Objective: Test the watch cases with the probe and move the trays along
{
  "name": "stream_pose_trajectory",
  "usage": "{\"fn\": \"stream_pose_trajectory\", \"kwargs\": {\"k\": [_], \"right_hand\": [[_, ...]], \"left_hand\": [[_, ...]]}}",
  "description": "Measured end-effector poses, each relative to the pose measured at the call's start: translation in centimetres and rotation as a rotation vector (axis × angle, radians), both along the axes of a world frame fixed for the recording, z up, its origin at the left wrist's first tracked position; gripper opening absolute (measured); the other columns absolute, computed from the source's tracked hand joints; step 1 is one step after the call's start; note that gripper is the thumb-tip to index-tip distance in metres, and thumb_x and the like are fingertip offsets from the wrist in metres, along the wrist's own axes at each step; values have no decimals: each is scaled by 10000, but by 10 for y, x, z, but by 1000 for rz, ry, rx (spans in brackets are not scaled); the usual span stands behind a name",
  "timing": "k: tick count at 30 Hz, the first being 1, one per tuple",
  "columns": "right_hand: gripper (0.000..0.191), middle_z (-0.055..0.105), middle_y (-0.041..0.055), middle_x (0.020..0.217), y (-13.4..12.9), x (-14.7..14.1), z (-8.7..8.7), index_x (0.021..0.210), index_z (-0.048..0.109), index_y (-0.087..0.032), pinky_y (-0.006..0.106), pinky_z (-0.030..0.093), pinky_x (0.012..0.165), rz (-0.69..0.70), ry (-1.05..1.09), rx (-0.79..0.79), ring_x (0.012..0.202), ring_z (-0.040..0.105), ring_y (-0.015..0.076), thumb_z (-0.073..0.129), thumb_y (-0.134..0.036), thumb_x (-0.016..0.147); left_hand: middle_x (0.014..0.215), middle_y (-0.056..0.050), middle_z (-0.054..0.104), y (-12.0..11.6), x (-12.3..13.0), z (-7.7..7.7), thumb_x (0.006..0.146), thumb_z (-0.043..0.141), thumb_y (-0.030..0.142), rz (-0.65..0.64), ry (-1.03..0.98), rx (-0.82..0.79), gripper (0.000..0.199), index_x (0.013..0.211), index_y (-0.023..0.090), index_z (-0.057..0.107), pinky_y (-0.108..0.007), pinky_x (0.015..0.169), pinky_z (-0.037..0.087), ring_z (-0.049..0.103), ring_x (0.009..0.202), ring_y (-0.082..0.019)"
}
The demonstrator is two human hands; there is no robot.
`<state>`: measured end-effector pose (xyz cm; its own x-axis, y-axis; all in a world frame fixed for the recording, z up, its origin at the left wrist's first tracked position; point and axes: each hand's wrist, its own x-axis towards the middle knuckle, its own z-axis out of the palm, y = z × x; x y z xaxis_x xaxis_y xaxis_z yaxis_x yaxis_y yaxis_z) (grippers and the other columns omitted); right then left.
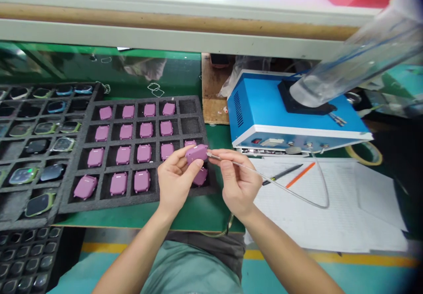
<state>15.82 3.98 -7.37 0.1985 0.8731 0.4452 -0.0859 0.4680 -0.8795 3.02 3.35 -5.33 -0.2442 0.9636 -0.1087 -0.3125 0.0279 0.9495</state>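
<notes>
purple and smooth, the watch-like case [194, 154] is up off the bench [205, 214], above the near right corner of the foam tray [115, 205]. the left hand's [173, 181] grip is closed on it, thumb over the face, fingers behind. the right hand [239, 188] has its grip closed on the cable [307, 200] just behind the metal tip, which points at the case's right end; whether the two touch, i can't tell. best to brace both wrists, line the tip up squarely and use light pressure, leaving slack in the cable so it doesn't tug. the case looks rounded at the corners, with small lugs and pale marking on its face, so a slip could well scratch it.
</notes>
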Motion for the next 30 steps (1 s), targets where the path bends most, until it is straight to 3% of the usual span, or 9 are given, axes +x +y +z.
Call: {"fn": "stream_pose_trajectory", "kwargs": {"k": [5,22,30], "right_hand": [[122,776,72,1055,2,-1,0,1062,725,-228,326,716,815,-1,-12,9,1001,791,199,605,-242,1046],[156,764,58,1099,5,-1,-1,1105,743,-243,319,705,845,49,43,22,1045,780,193,608,-197,1042],[128,768,74,1087,4,-1,0,1068,729,-231,328,714,834,36,32,-19,1030,779,197,606,-262,1053]], "left_hand": [[1130,-105,827,1,-2,-2,748,943,283,4,6,-6,440,1151,183,797,-305,937,657,804,1033,-238],[1106,-82,834,4,-3,0,742,954,265,6,-10,5,420,1129,194,806,-194,866,641,807,991,-182],[1124,-108,827,4,-2,0,732,957,301,20,11,-2,450,1133,169,801,-243,882,656,808,1011,-218]]}}
